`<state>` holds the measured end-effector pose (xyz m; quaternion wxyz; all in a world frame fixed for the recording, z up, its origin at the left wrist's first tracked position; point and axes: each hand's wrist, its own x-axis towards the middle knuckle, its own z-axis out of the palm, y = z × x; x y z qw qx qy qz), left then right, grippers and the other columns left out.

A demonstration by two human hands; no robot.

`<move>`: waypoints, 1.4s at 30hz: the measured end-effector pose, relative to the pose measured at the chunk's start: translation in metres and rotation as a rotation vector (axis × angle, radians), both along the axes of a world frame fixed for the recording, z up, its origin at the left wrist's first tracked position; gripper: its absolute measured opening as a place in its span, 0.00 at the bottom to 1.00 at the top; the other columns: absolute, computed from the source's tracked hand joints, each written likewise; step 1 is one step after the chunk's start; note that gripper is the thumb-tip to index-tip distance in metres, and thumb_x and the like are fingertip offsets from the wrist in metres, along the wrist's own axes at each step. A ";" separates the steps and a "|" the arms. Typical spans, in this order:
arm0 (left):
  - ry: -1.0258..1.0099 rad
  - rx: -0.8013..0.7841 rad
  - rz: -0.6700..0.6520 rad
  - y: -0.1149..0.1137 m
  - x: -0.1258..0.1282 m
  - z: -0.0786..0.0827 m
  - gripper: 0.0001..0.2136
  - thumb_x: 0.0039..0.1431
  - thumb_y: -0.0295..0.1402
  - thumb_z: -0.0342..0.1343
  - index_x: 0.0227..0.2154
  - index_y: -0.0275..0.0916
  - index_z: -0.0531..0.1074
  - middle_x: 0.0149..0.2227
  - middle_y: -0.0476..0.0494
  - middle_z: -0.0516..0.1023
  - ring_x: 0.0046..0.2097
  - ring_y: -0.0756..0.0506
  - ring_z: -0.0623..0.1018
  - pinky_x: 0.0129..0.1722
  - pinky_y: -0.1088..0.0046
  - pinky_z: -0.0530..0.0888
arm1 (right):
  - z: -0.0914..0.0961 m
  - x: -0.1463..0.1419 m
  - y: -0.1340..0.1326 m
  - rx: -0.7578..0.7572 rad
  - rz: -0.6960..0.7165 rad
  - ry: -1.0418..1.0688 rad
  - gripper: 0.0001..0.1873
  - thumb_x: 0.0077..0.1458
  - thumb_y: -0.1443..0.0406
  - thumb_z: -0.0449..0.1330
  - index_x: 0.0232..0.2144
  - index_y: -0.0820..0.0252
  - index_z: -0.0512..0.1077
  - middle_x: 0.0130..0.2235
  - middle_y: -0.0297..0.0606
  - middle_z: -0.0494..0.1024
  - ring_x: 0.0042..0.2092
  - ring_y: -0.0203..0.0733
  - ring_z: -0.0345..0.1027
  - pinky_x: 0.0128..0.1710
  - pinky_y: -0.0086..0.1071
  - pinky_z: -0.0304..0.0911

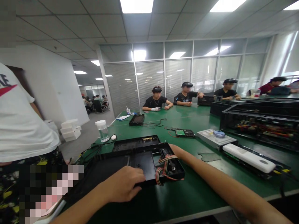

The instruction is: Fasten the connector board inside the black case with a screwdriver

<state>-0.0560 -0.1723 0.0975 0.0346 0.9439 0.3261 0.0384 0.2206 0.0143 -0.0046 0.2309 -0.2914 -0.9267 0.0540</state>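
A long black casing (143, 166) with an open, tray-like inside is tilted up over the near part of the green table. My left hand (127, 183) is closed on its near edge, fingers over the rim and thumb below. At the casing's right end, a bundle of striped ribbon wires (164, 166) loops over the frame and hangs past the near edge. My right hand (176, 150) reaches round behind that end, its fingers hidden by the casing. Just behind lies another flat black casing (137, 143).
The green table (149, 202) bears a clear jug (102, 132) at left, a small black tray (136, 120), a green circuit board (180, 133), a silver box (211, 138), a white long part (249, 157) and large black chassis (261, 121). A person (25, 115) stands close left; several sit opposite.
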 end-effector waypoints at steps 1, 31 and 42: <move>0.012 -0.003 0.008 -0.001 0.000 -0.006 0.04 0.52 0.29 0.51 0.32 0.42 0.68 0.34 0.48 0.71 0.35 0.47 0.71 0.34 0.74 0.63 | -0.002 0.009 0.006 0.042 -0.045 -0.061 0.19 0.51 0.63 0.54 0.46 0.65 0.66 0.51 0.47 0.66 0.48 0.44 0.63 0.49 0.35 0.56; 0.113 0.336 -0.033 0.133 -0.024 -0.062 0.19 0.51 0.27 0.54 0.47 0.42 0.63 0.51 0.42 0.63 0.48 0.43 0.67 0.46 0.69 0.64 | 0.011 -0.009 -0.024 -0.266 -0.231 -0.110 0.12 0.52 0.61 0.51 0.30 0.64 0.70 0.28 0.37 0.73 0.28 0.35 0.62 0.27 0.26 0.50; 0.079 0.596 -0.191 0.123 -0.017 -0.068 0.08 0.60 0.26 0.42 0.35 0.35 0.66 0.43 0.38 0.68 0.45 0.44 0.67 0.45 0.65 0.65 | 0.017 -0.010 -0.031 -0.317 -0.226 -0.129 0.12 0.51 0.63 0.51 0.26 0.65 0.70 0.25 0.34 0.70 0.25 0.32 0.58 0.25 0.25 0.49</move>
